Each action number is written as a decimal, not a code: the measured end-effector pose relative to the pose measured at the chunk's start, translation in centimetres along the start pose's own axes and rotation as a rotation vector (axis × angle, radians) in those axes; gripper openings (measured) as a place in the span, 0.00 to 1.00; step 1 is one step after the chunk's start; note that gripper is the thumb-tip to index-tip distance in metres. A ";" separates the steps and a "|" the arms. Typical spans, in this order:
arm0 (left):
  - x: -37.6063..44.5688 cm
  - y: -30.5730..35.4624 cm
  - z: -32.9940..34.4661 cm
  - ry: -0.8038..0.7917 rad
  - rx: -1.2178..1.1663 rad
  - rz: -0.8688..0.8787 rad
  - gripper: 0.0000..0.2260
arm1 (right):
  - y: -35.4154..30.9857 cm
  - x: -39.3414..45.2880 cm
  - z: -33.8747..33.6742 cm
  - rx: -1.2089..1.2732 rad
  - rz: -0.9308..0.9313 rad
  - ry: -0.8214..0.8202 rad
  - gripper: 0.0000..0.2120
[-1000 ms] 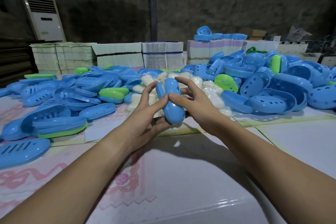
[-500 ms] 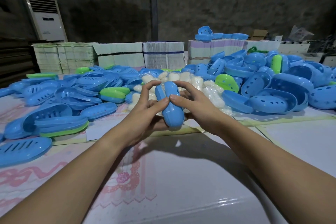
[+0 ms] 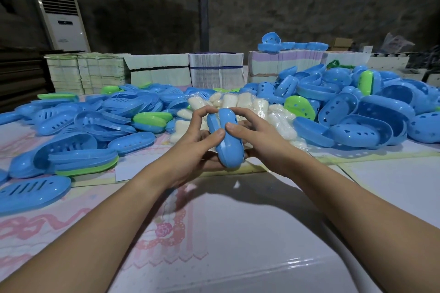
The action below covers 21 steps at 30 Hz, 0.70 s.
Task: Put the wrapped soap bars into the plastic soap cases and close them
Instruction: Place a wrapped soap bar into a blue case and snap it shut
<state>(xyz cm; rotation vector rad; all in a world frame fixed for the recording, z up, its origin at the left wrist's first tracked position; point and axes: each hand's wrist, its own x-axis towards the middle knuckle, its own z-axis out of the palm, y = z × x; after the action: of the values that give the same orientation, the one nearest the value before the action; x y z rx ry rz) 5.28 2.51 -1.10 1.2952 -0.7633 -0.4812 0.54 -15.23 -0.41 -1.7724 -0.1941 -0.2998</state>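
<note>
Blue soap case on edge, wrapped soap bars behind

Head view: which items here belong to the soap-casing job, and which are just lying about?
Part of the job:
- blue soap case, gripped by left hand and right hand
- wrapped soap bars
- blue lids heaped at left
- blue case bottoms heaped at right

Lying about:
- air conditioner
- stacked flat cartons
- cardboard box

Both palms are hidden behind the blue soap case, and whatever sits inside it can't be seen. The wrapped soap bars are partly covered by the hands.
</note>
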 end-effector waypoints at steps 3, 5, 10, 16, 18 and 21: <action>0.0 -0.1 0.1 0.017 0.041 0.023 0.20 | 0.1 0.0 0.0 -0.003 -0.016 0.009 0.17; -0.1 -0.2 0.1 0.037 0.024 0.023 0.24 | 0.1 0.0 0.1 -0.003 -0.021 0.019 0.19; -0.2 0.0 0.3 0.061 -0.004 -0.018 0.19 | 0.1 -0.1 0.1 -0.024 -0.037 0.016 0.23; -0.2 0.1 0.3 0.069 -0.027 -0.044 0.20 | 0.0 -0.3 0.0 -0.035 -0.061 0.023 0.23; -0.3 0.2 0.3 0.043 -0.047 -0.070 0.21 | -0.1 -0.4 0.0 -0.055 -0.065 0.018 0.21; -0.4 0.3 0.4 0.038 -0.060 -0.082 0.22 | -0.3 -0.5 0.0 -0.055 -0.060 0.013 0.18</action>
<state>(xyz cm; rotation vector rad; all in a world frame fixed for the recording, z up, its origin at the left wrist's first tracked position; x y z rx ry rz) 4.67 2.57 -0.85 1.2797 -0.6605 -0.5402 -0.01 -15.13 -0.24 -1.8211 -0.2314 -0.3631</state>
